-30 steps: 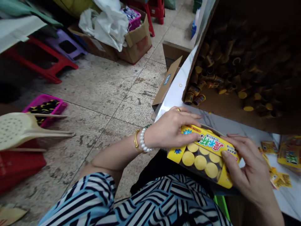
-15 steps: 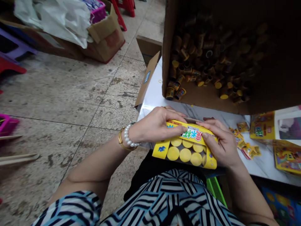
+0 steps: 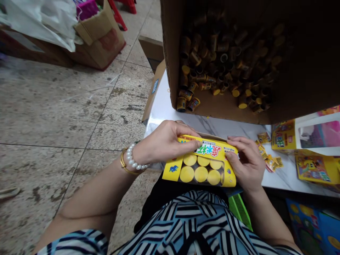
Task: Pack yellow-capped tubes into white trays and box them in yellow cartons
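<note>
while the left hand (image 3: pixel 164 143) and the right hand (image 3: pixel 245 163) grip a yellow display carton (image 3: pixel 172 173) between them, the carton sits in the lower middle of the frame, just above the striped blouse (image 3: pixel 191 226) and against the near edge of a white marble table (image 3: pixel 170 120). the left hand's fingers close over the carton's top edge from the left, with a pearl bracelet (image 3: pixel 134 157) and a gold bangle (image 3: pixel 123 164) on that wrist. the right hand's fingers curl around the right end, its thumb pressing on the front. a clear window (image 3: pixel 201 173) in the carton shows rows of round yellow discs, and a printed label (image 3: pixel 207 149) runs along the top.

just beyond the hands, an open cardboard box (image 3: pixel 172 53) lies on its side on the table, filled with small yellow-capped tubes (image 3: pixel 204 63) that spill toward its mouth. small yellow sachets (image 3: pixel 268 159) are scattered at the right, beside flat printed yellow cards (image 3: pixel 313 169). a green plastic basket (image 3: pixel 239 212) shows below the table edge. at the upper left, a white plastic bag (image 3: pixel 39 21) rests on a worn cardboard carton (image 3: pixel 102 39) on the speckled tile floor (image 3: pixel 53 106).
</note>
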The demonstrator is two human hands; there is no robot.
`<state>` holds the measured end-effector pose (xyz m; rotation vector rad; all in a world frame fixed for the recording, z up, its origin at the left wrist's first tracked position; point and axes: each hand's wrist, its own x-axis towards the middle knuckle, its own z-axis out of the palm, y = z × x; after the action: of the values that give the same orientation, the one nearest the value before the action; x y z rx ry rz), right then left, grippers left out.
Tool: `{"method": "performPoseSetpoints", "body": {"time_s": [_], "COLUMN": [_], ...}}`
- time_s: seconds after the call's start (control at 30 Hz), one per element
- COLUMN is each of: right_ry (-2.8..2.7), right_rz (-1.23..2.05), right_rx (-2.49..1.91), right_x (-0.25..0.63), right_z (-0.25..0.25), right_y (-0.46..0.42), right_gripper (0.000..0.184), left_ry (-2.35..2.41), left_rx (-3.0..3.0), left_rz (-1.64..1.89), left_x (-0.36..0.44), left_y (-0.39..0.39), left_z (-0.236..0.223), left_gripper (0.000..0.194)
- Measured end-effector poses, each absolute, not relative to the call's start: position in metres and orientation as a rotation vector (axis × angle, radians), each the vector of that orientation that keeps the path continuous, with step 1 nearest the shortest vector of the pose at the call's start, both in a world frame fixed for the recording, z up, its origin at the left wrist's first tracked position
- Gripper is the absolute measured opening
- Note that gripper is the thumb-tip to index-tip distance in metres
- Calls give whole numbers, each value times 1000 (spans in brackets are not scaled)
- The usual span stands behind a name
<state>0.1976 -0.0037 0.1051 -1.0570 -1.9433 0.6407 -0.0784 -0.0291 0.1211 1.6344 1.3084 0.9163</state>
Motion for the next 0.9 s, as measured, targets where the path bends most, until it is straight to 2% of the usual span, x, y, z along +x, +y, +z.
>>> {"method": "performPoseSetpoints", "body": {"time_s": [0.07, 0.2, 0.37, 0.7, 0.9], "right_ry": [-1785, -1573, -1766, -2167, -2356], "right_rz": [761, 896, 661, 254, 357], "right_rx": [-1029, -1100, -972, -821, -769], "right_x": [197, 195, 200, 211, 213], "right_z": [98, 86, 85, 109, 119], "right_y": [-10, -15, -5, 12, 27], "right_gripper": [24, 29, 22, 30, 24], "left_ry": [1322, 1322, 1377, 1387, 1346], "left_rx": [1636, 1673, 1662, 1793, 1864], "left_rz": [931, 952, 1009, 1043, 1002], "left_x": [-78, -77, -74, -74, -79], "left_y": [-29, -29, -31, -33, -31], "left_z": [120, 119, 118, 122, 119], "left_gripper": [25, 24, 23, 23, 27]}}
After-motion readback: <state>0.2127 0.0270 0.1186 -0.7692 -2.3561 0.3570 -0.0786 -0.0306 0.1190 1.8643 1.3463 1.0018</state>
